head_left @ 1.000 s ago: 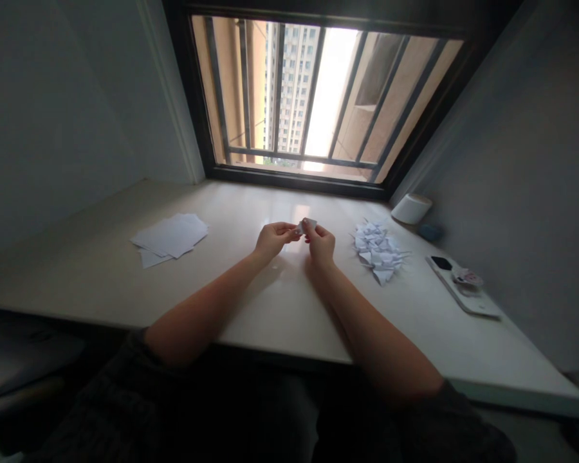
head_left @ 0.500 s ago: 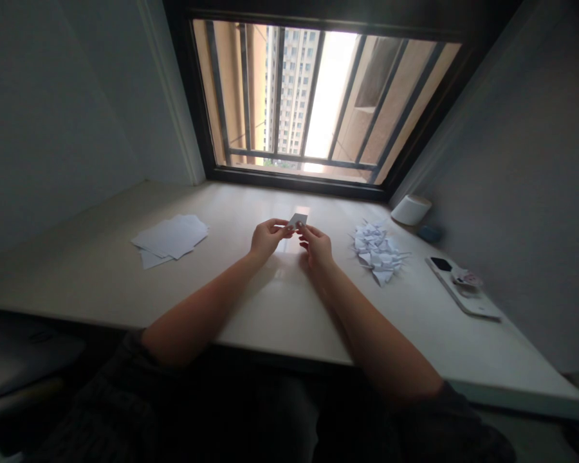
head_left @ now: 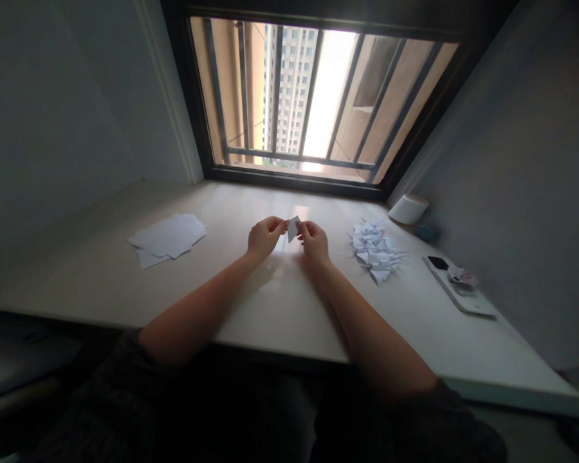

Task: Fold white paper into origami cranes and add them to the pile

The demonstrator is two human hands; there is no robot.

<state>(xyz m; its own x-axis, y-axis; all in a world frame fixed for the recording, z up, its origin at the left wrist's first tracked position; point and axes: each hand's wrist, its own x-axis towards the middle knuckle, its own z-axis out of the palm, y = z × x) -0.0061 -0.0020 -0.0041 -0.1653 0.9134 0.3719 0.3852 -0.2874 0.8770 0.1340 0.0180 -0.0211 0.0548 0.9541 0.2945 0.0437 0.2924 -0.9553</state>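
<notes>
A small folded piece of white paper is pinched between my two hands above the middle of the pale desk. My left hand grips its left side with closed fingertips. My right hand pinches its right side. Both forearms reach out from the near edge of the desk. A loose stack of white paper sheets lies to the left of my hands. A heap of folded white paper shapes lies to the right.
A white cylinder stands in the back right corner by the wall, with a small blue object beside it. A phone with a small item on it lies at the right. A barred window rises behind the desk.
The small paper has been turned in my fingers from lying flatter to standing more on edge. Both hands have shifted slightly left and stay close together.
</notes>
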